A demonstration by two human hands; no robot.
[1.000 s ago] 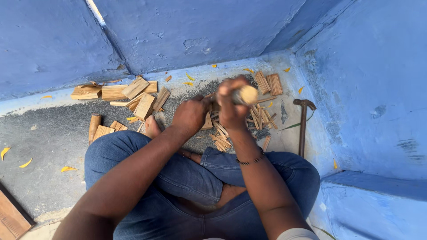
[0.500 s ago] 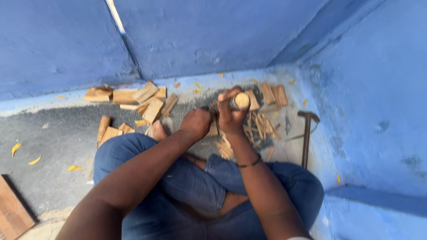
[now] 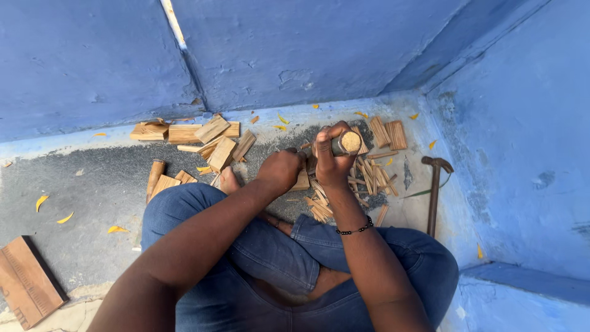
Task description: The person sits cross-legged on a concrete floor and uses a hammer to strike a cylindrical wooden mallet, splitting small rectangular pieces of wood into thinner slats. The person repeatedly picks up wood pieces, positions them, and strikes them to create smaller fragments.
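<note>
Round wooden handle [image 3: 350,142] sits upright in the right hand [image 3: 332,161], fingers wrapped tight around it, pale cut end facing up; whatever is below the grip is hidden, so can't tell what tool it belongs to. Left hand [image 3: 281,171] is curled shut just beside it, low over a small wood block [image 3: 302,179], contents not visible. Risk, my read: left fingers sit right next to the working end, so a slip or glancing stroke could catch them, or the bare foot [image 3: 228,180] close by. The block looks unclamped on the gritty floor [image 3: 92,184] and could skid. Loose thin wood strips [image 3: 369,178] underneath could roll or jam. Hammer [image 3: 434,190] lies well right, untouched. Stack of cut wood pieces [image 3: 203,138] by the blue wall [image 3: 295,49].
</note>
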